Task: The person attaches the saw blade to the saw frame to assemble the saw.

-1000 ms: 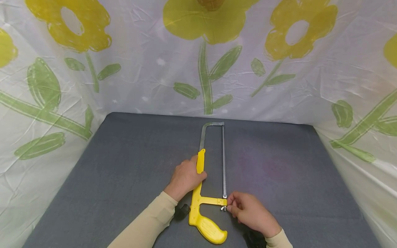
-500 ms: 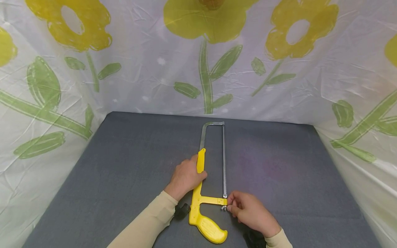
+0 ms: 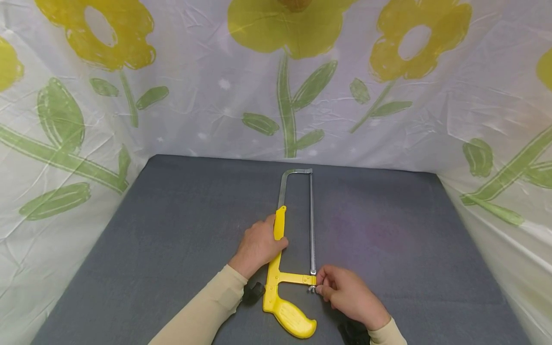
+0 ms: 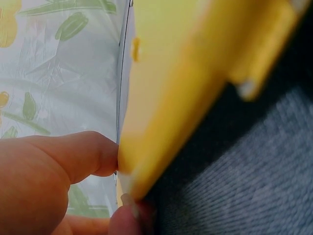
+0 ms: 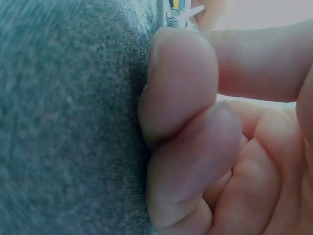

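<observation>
A hacksaw with a yellow frame (image 3: pixel 278 227) and a curved yellow handle (image 3: pixel 295 320) lies flat on the dark table. Its metal blade side (image 3: pixel 312 225) runs along the right. My left hand (image 3: pixel 258 247) grips the yellow frame, thumb over the top; close up, the left wrist view shows the fingers on the yellow bar (image 4: pixel 166 132). At the blade's near end, the fingers of my right hand (image 3: pixel 347 292) are curled at the small metal wing nut (image 3: pixel 312 289). In the right wrist view the wing nut (image 5: pixel 177 18) shows beside the bent fingertips, partly hidden.
Dark grey cloth covers the table (image 3: pixel 194 206). A white curtain (image 3: pixel 202 91) with yellow flowers hangs behind it and along both sides. Black straps (image 3: pixel 253 293) sit under the wrists.
The wing nut's wings have turned slightly beside the right fingers. Both hands and the hacksaw stay in nearly the same place.
</observation>
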`<action>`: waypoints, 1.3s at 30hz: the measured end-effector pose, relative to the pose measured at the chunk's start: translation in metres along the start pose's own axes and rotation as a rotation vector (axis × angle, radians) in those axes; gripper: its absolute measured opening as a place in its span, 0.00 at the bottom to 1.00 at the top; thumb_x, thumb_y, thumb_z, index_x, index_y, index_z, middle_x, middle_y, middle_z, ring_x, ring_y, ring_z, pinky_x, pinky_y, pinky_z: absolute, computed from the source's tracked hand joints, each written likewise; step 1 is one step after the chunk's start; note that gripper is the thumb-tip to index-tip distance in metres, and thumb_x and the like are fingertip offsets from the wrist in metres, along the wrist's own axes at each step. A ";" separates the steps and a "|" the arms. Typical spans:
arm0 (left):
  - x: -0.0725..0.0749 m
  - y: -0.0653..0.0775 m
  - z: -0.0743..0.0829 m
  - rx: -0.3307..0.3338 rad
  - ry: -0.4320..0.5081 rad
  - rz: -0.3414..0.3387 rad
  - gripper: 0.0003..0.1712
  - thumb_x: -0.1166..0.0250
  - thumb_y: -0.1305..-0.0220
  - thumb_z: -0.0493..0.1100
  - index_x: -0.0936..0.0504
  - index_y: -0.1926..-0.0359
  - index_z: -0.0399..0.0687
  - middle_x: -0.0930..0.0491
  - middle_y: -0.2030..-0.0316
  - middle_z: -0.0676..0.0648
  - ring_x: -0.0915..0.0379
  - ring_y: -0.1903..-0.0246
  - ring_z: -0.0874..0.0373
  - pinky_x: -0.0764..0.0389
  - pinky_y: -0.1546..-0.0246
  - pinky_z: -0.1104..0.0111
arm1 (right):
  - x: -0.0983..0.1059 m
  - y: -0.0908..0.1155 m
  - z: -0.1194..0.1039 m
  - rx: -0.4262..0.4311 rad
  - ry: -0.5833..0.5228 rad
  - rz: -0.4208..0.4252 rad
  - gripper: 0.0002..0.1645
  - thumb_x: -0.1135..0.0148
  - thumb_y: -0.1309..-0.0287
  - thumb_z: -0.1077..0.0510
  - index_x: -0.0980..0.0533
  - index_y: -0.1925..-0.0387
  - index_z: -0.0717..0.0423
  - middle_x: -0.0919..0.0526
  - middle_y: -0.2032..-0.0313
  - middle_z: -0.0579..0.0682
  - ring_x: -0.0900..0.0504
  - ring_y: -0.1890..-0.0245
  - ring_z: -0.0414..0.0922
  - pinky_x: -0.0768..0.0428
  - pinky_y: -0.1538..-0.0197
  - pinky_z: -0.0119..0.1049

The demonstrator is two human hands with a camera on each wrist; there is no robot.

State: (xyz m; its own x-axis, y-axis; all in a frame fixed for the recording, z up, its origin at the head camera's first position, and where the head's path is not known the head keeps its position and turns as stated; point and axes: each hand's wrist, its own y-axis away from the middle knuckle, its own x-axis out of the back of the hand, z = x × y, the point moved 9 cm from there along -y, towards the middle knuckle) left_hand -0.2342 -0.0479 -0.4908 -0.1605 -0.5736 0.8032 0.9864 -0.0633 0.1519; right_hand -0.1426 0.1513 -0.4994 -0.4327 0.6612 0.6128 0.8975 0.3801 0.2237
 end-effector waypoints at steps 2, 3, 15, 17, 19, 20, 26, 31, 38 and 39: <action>0.000 0.000 0.000 0.001 0.000 0.002 0.42 0.27 0.35 0.48 0.28 0.24 0.38 0.17 0.59 0.42 0.23 0.70 0.54 0.19 0.69 0.64 | 0.000 0.000 0.000 -0.005 -0.005 0.000 0.03 0.30 0.33 0.60 0.19 0.62 0.51 0.24 0.79 0.38 0.25 0.83 0.35 0.28 0.77 0.31; 0.000 0.000 0.000 0.002 0.000 0.003 0.42 0.27 0.35 0.48 0.28 0.24 0.39 0.17 0.59 0.42 0.23 0.70 0.54 0.19 0.69 0.64 | 0.000 0.000 0.000 -0.007 -0.006 0.000 0.03 0.30 0.33 0.61 0.19 0.62 0.51 0.24 0.79 0.38 0.25 0.83 0.35 0.28 0.77 0.31; 0.002 -0.002 0.000 -0.016 0.003 0.007 0.42 0.28 0.35 0.47 0.28 0.23 0.38 0.15 0.57 0.40 0.23 0.70 0.54 0.21 0.70 0.65 | -0.002 -0.001 -0.001 -0.037 -0.021 -0.014 0.04 0.29 0.32 0.60 0.19 0.62 0.50 0.23 0.78 0.40 0.25 0.83 0.36 0.27 0.77 0.32; 0.002 -0.002 0.000 -0.014 0.002 0.007 0.42 0.28 0.35 0.47 0.28 0.23 0.38 0.15 0.57 0.40 0.23 0.70 0.54 0.21 0.70 0.65 | -0.002 -0.001 -0.001 -0.037 -0.023 -0.009 0.04 0.29 0.33 0.60 0.19 0.63 0.50 0.23 0.78 0.40 0.25 0.83 0.36 0.27 0.77 0.32; 0.002 -0.002 0.000 -0.014 0.002 0.005 0.42 0.28 0.35 0.47 0.28 0.23 0.38 0.15 0.57 0.40 0.23 0.70 0.54 0.21 0.70 0.65 | -0.001 0.000 -0.001 -0.042 -0.017 -0.008 0.05 0.28 0.34 0.59 0.19 0.64 0.50 0.23 0.79 0.40 0.25 0.83 0.36 0.27 0.77 0.32; 0.002 -0.001 0.000 -0.016 0.003 0.004 0.42 0.28 0.36 0.47 0.28 0.23 0.38 0.15 0.57 0.40 0.24 0.70 0.54 0.21 0.70 0.65 | -0.001 0.001 0.000 -0.046 -0.012 -0.010 0.06 0.28 0.35 0.59 0.19 0.65 0.49 0.24 0.80 0.40 0.25 0.83 0.36 0.28 0.77 0.32; 0.004 -0.001 0.001 -0.021 0.014 0.001 0.43 0.29 0.36 0.47 0.29 0.23 0.37 0.15 0.59 0.40 0.25 0.72 0.54 0.24 0.72 0.66 | 0.000 0.004 0.002 -0.082 -0.019 -0.042 0.11 0.22 0.41 0.53 0.20 0.69 0.47 0.24 0.81 0.40 0.26 0.84 0.38 0.30 0.77 0.32; 0.003 -0.001 0.000 -0.013 0.009 -0.006 0.43 0.29 0.36 0.48 0.29 0.23 0.38 0.15 0.58 0.41 0.24 0.71 0.54 0.23 0.71 0.65 | 0.001 0.004 0.004 -0.142 0.018 -0.007 0.19 0.19 0.45 0.42 0.21 0.74 0.44 0.25 0.82 0.39 0.27 0.82 0.38 0.32 0.76 0.32; 0.002 -0.001 0.000 -0.001 0.005 -0.011 0.43 0.29 0.35 0.49 0.29 0.22 0.39 0.15 0.55 0.39 0.23 0.69 0.53 0.20 0.69 0.64 | 0.003 0.006 -0.002 -0.185 0.083 0.099 0.24 0.17 0.49 0.38 0.23 0.79 0.43 0.29 0.84 0.38 0.32 0.81 0.38 0.36 0.75 0.31; 0.002 -0.001 0.000 0.000 0.004 -0.012 0.43 0.29 0.35 0.49 0.30 0.22 0.39 0.15 0.55 0.39 0.23 0.69 0.53 0.20 0.69 0.64 | 0.003 0.007 -0.003 -0.180 0.088 0.108 0.23 0.17 0.48 0.39 0.23 0.80 0.43 0.29 0.84 0.38 0.32 0.81 0.37 0.36 0.75 0.31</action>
State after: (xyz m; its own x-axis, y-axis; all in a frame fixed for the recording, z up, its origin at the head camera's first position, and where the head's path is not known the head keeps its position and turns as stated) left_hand -0.2352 -0.0491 -0.4899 -0.1717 -0.5759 0.7993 0.9844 -0.0697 0.1613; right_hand -0.1377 0.1540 -0.4943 -0.3312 0.6298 0.7026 0.9424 0.1835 0.2798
